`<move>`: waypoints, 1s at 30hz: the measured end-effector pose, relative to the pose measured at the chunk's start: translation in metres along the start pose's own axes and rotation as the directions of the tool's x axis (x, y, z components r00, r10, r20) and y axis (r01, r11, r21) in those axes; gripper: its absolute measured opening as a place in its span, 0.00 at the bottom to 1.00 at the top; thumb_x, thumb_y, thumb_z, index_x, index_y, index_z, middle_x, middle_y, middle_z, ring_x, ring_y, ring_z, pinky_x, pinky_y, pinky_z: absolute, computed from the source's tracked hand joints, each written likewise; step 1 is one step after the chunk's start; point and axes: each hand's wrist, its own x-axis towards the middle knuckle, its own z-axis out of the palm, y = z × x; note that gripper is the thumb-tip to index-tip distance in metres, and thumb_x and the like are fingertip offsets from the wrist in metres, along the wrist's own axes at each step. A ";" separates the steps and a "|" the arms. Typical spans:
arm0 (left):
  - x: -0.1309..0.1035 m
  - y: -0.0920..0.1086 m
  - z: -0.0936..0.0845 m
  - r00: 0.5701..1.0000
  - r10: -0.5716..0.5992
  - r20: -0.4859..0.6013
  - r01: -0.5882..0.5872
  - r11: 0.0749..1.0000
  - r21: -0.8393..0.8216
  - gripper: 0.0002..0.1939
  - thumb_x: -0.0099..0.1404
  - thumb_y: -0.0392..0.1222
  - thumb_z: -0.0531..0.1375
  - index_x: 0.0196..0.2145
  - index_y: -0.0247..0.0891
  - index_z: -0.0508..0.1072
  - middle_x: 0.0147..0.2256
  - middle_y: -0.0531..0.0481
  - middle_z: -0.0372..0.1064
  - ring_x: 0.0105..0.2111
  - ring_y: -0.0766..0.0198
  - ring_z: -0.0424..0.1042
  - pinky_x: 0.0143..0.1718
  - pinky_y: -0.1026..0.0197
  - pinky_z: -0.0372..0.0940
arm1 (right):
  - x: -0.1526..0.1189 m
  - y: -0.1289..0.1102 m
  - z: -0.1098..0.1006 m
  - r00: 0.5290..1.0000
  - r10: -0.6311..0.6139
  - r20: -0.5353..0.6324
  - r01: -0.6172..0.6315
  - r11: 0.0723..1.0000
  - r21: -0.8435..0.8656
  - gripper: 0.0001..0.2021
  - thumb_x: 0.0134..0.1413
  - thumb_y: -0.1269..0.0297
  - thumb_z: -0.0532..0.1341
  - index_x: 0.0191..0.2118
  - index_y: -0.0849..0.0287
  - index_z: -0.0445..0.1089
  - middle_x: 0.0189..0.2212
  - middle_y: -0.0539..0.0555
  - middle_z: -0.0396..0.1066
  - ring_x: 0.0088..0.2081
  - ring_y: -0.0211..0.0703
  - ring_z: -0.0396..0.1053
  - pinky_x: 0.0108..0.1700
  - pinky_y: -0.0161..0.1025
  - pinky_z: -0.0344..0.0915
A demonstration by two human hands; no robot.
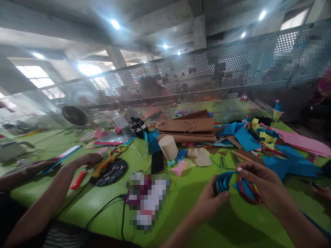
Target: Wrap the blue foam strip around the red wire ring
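Note:
My left hand [208,203] is closed around a curled strip of blue paper [222,182], its layers bent into a coil. From the coil, a free end reaches toward my right hand [263,182]. That hand is closed on a pair of scissors with red handles [248,196]; the blades are partly hidden by the fingers. A small pink piece [240,169] shows at the fingertips, too small to name. More blue paper [240,187] shows through and beside the handle loop.
Brown paper sheets [186,129], a white roll [168,147], blue paper pieces [289,162] and a dark phone [157,162] lie ahead on the green table [186,193]. At left, a co-worker's hand [89,160] is near an orange tool [99,169] and a round dark disc [113,174].

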 end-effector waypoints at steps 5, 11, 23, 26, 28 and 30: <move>-0.001 -0.004 -0.001 1.000 -0.017 -0.007 0.018 0.996 0.084 0.36 0.61 0.64 0.71 0.57 0.36 0.71 0.52 0.41 0.72 0.55 0.48 0.68 0.59 0.48 0.62 | -0.002 -0.001 0.004 1.000 -0.003 0.030 0.004 1.000 -0.027 0.16 0.46 0.49 0.79 0.37 0.52 0.84 0.35 0.53 0.79 0.37 0.45 0.74 0.39 0.39 0.71; 0.000 -0.006 0.000 1.000 -0.007 -0.010 0.008 0.997 0.083 0.37 0.60 0.64 0.71 0.57 0.36 0.72 0.52 0.42 0.72 0.55 0.48 0.68 0.60 0.48 0.61 | -0.003 0.000 0.006 0.999 -0.015 0.035 0.018 0.997 -0.071 0.17 0.46 0.47 0.78 0.37 0.53 0.84 0.34 0.54 0.80 0.36 0.46 0.74 0.38 0.41 0.72; -0.001 -0.005 0.000 1.000 -0.006 -0.018 0.008 0.994 0.111 0.35 0.61 0.63 0.71 0.55 0.36 0.72 0.50 0.43 0.70 0.51 0.51 0.67 0.56 0.52 0.62 | -0.002 0.002 0.007 0.999 -0.023 0.050 0.026 0.998 -0.066 0.18 0.47 0.47 0.78 0.38 0.53 0.84 0.35 0.54 0.80 0.37 0.46 0.75 0.39 0.40 0.72; -0.001 -0.004 0.001 1.000 -0.012 -0.017 0.014 0.994 0.110 0.36 0.60 0.65 0.71 0.55 0.36 0.72 0.50 0.43 0.70 0.52 0.50 0.67 0.57 0.52 0.62 | -0.002 0.003 0.007 0.997 -0.029 0.064 0.034 0.997 -0.064 0.16 0.48 0.48 0.78 0.38 0.53 0.84 0.35 0.54 0.80 0.38 0.47 0.75 0.40 0.40 0.72; -0.001 -0.004 0.001 1.000 -0.014 -0.017 0.015 0.994 0.104 0.36 0.60 0.65 0.71 0.55 0.37 0.72 0.50 0.43 0.70 0.53 0.49 0.66 0.57 0.51 0.62 | -0.003 0.003 0.008 0.997 -0.030 0.070 0.035 0.998 -0.061 0.16 0.48 0.48 0.78 0.38 0.52 0.84 0.35 0.54 0.80 0.38 0.47 0.75 0.40 0.40 0.72; -0.001 -0.005 0.000 1.000 -0.018 -0.021 0.020 0.995 0.100 0.37 0.59 0.66 0.71 0.56 0.37 0.72 0.50 0.42 0.71 0.54 0.48 0.66 0.57 0.50 0.62 | -0.003 0.001 0.009 0.997 -0.030 0.072 0.034 0.997 -0.062 0.16 0.48 0.48 0.78 0.38 0.52 0.84 0.34 0.54 0.80 0.37 0.47 0.75 0.39 0.40 0.72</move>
